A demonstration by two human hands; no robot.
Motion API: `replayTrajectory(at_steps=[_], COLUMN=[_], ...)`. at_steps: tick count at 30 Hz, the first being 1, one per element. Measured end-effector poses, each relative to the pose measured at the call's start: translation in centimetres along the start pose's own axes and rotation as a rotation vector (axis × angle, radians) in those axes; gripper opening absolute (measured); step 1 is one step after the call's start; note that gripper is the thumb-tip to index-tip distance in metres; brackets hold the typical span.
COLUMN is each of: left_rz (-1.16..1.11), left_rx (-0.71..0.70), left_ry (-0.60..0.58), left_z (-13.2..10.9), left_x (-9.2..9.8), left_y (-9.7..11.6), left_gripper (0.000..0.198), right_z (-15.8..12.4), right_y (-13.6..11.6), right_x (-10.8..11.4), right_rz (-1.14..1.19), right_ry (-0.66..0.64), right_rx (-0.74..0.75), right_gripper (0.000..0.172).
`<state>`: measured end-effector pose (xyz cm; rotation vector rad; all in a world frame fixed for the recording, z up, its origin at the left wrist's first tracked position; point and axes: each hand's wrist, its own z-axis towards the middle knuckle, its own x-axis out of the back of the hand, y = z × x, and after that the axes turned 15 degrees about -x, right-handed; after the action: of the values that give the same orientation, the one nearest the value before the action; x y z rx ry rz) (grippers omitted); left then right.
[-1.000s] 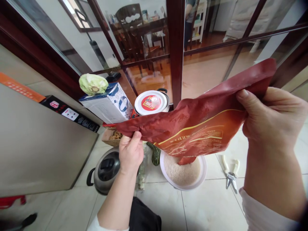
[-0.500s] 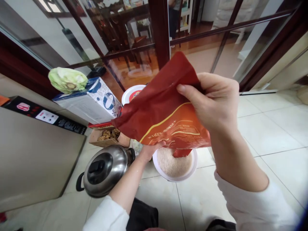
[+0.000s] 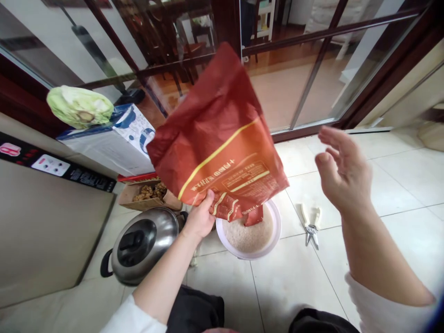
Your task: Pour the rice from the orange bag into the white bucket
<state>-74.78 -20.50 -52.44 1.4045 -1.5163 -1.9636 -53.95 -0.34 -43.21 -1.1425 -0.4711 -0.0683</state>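
Observation:
My left hand (image 3: pixel 200 217) grips the lower left edge of a red and orange bag (image 3: pixel 222 138), its fingers partly hidden behind the plastic. The bag is held tilted, with its torn end down over a white tub (image 3: pixel 276 222). Pale grains that look like rice (image 3: pixel 246 238) fill much of the tub. My right hand (image 3: pixel 345 171) is off the bag, in the air to its right, fingers apart and holding nothing. Below that hand, scissors with white handles (image 3: pixel 311 224) lie on the floor tiles.
A lidded steel pot (image 3: pixel 145 245) stands left of the tub. Behind it are a carton of walnuts (image 3: pixel 149 194) and a blue and white box (image 3: pixel 118 143) with a cabbage (image 3: pixel 79 106) on top. A glass door with dark frames (image 3: pixel 239 27) runs along the back.
My right hand has let go of the bag's upper part and moved right, opening. The bag now stands more upright in my left hand, and the scissors have come into view.

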Motion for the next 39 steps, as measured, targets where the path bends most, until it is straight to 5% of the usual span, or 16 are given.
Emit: replayTrajectory(at_steps=[2, 5, 9, 14, 18, 24, 29, 39], left_rz=[-0.005, -0.023, 0.014, -0.014, -0.048, -0.109, -0.182, -0.232], left_rx=[0.076, 0.112, 0.143, 0.188, 0.236, 0.22, 0.19, 0.1], left_ry=[-0.022, -0.005, 0.037, 0.057, 0.065, 0.135, 0.122, 0.006], left_z=[0.2, 0.3, 0.3, -0.3, -0.9, -1.6, -1.6, -2.5], left_x=[0.3, 0.9, 1.9, 2.9, 4.4, 6.1, 6.4, 5.8], left_y=[0.9, 1.6, 1.6, 2.2, 2.9, 2.9, 2.7, 3.7], left_gripper=[0.039, 0.038, 0.038, 0.047, 0.049, 0.047, 0.048, 0.048], right_z=[-1.2, -2.8, -2.7, -0.9, -1.9, -4.0, -4.4, -5.6], right_y=[5.9, 13.2, 16.7, 16.2, 16.2, 13.1, 9.7, 7.5], right_x=[0.3, -1.5, -6.1, -10.4, -11.4, -9.8, -7.9, -5.4], right_rz=[-0.024, -0.061, -0.191, -0.127, 0.398, 0.924, 0.949, 0.972], right_ry=[-0.16, -0.567, -0.662, -0.741, -0.729, -0.631, -0.468, -0.389], right_rx=[-0.272, -0.593, -0.605, -0.473, -0.463, -0.53, -0.476, -0.447], right_gripper=[0.068, 0.104, 0.123, 0.114, 0.073, 0.048, 0.046, 0.045])
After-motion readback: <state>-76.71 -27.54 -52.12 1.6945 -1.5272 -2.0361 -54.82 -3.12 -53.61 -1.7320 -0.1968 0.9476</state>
